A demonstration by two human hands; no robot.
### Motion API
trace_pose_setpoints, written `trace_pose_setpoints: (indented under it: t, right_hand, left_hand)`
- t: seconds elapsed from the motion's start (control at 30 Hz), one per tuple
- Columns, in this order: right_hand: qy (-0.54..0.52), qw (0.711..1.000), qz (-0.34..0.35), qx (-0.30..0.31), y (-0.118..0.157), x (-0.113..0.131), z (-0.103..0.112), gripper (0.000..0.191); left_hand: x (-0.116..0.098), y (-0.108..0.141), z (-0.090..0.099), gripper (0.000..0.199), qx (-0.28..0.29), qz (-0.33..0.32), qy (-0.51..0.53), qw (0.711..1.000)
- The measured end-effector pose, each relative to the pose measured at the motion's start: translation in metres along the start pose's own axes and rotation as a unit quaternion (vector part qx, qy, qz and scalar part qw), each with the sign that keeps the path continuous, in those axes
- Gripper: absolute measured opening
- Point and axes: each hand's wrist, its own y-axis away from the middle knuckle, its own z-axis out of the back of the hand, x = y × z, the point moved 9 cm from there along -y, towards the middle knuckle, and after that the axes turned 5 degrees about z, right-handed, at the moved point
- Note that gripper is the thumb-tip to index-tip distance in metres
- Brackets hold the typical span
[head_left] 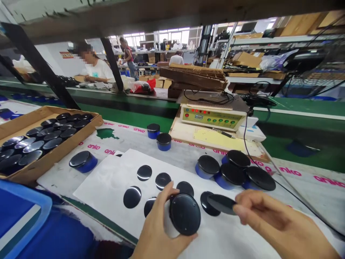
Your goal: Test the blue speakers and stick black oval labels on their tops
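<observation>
My left hand (159, 226) is wrapped round a short round black-topped unit (185, 214), its dark face turned up toward me with small dots near the rim. Between thumb and fingertips, my right hand (275, 219) pinches a thin black disc (222, 204) by its right edge. That disc is tilted, just right of the unit, and overlaps in view another black disc (207, 205) on the white sheet (107, 183). Several more glossy discs (144, 173) lie on the sheet. Behind my right hand stand several blue-sided, black-topped round units (208, 166).
At left, a cardboard tray (98, 124) holds many black-topped units; below it is a blue bin (43, 201). A control box (211, 117) with lit red digits stands behind, its cable crossing the right side. Across the bench sits a person (98, 70). An overhead shelf spans the top.
</observation>
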Motion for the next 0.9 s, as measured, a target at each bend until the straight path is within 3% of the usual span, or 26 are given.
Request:
trace_pose_setpoints:
  t: [0.17, 0.27, 0.37, 0.6, 0.9]
  right_hand:
    - [-0.175, 0.979, -0.101, 0.031, 0.001, -0.009, -0.042, 0.035]
    - [-0.249, 0.955, -0.148, 0.057, 0.011, -0.017, -0.071, 0.034]
    - [-0.281, 0.944, -0.158, 0.068, 0.018, -0.020, -0.086, 0.032]
    - [-0.276, 0.948, -0.154, 0.050, 0.023, -0.025, -0.089, 0.028]
    - [-0.174, 0.981, -0.089, 0.008, 0.018, -0.008, -0.079, 0.025]
  left_hand:
    - [0.009, 0.005, -0.028, 0.093, 0.078, 0.034, 0.011, 0.996]
    - [0.009, 0.004, -0.029, 0.096, 0.086, 0.034, 0.003, 0.996]
    - [0.007, 0.004, -0.027, 0.094, 0.090, 0.016, -0.018, 0.996]
    - [0.003, 0.005, -0.028, 0.088, 0.108, -0.024, -0.054, 0.992]
    - [-0.004, 0.005, -0.027, 0.085, 0.099, -0.061, -0.067, 0.991]
